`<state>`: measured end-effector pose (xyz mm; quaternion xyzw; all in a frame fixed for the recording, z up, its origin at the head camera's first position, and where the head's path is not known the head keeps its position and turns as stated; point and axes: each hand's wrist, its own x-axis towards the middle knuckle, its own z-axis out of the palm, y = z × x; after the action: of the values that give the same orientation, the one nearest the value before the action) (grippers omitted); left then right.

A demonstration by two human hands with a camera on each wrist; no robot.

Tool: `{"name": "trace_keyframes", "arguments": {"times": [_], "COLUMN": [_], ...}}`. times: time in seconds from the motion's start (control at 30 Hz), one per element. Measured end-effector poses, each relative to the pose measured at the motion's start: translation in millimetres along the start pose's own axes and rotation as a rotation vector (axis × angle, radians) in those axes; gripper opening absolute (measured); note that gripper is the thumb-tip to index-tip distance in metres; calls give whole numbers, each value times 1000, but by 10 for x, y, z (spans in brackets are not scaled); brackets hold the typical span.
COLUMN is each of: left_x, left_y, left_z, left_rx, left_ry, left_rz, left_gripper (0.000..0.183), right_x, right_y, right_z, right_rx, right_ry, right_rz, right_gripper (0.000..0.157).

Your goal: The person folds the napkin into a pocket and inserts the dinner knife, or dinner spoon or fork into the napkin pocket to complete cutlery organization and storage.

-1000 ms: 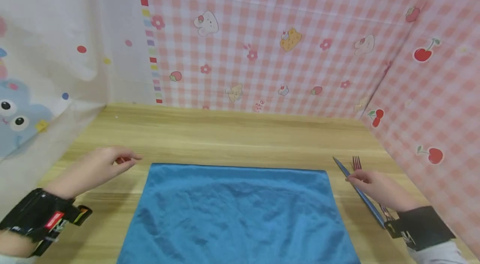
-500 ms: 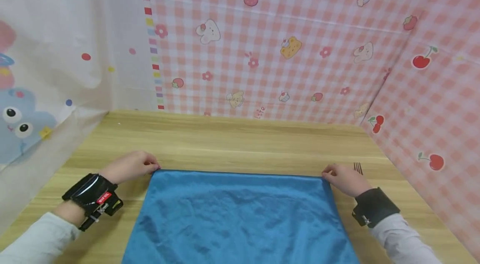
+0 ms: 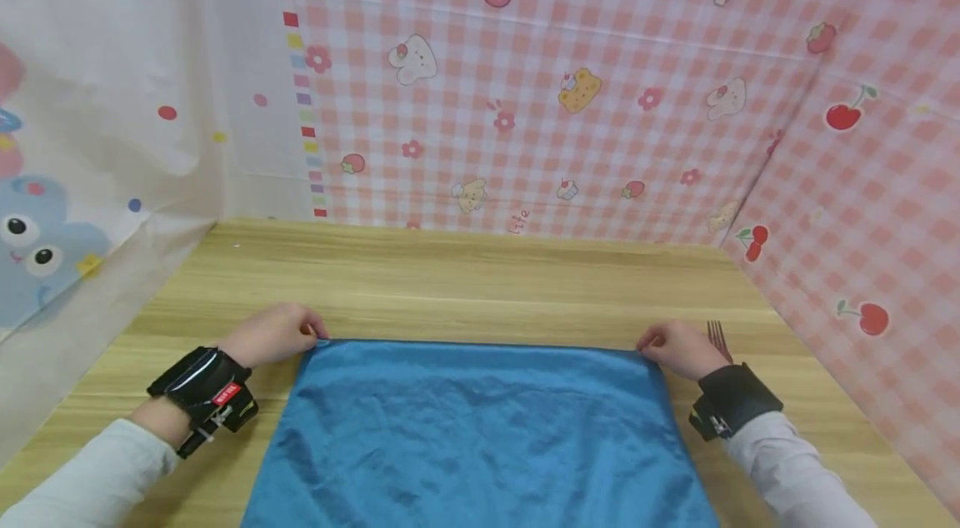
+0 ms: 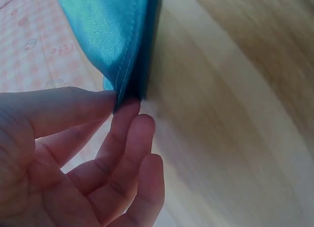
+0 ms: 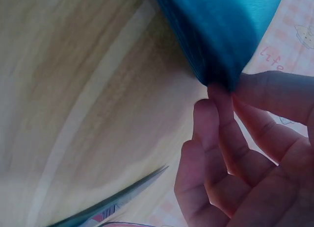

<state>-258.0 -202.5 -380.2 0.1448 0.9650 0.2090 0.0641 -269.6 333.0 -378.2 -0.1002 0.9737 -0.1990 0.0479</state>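
Observation:
A blue satin-like cloth (image 3: 480, 428) lies spread on the wooden table, its near part cut off by the bottom of the head view. At its far left corner my left hand (image 3: 279, 334) pinches the fabric; the left wrist view has the corner (image 4: 125, 65) between thumb and fingers. My right hand (image 3: 684, 347) pinches the far right corner, and in the right wrist view that cloth corner (image 5: 221, 50) sits between thumb and fingertips. Just right of this hand, fork tines (image 3: 717, 336) stick out; the hand and wrist hide the rest of the fork.
Beside the right hand a knife (image 5: 113, 202) lies on the table, seen in the right wrist view. Behind the wooden table (image 3: 480, 286) hangs a pink checked curtain (image 3: 510, 95), which continues along the right. A white printed sheet (image 3: 112, 95) hangs at the left.
Both hands have moved inward from the sides to the cloth's far corners and now pinch them. The right hand has left its place over the knife and fork.

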Motion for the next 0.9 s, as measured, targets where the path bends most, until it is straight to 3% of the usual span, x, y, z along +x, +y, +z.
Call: {"name": "trace_keyframes", "arguments": {"times": [0.17,0.5,0.9], "left_x": [124,463,466], "left_y": [-60,-220,-250], "left_z": [-13,-56,-94], "left_rx": [-7,39,25], "left_ry": [32,120,87], "left_rz": [5,-23,-56], "left_gripper": [13,15,14], "right_x": [140,532,609], "right_y": [12,-88,-68], "right_z": [-5,-37,34], "right_rx": [-16,-110,-108], "right_ry": [5,116,142], "right_rz": [10,35,21], "right_gripper": [14,18,16]}}
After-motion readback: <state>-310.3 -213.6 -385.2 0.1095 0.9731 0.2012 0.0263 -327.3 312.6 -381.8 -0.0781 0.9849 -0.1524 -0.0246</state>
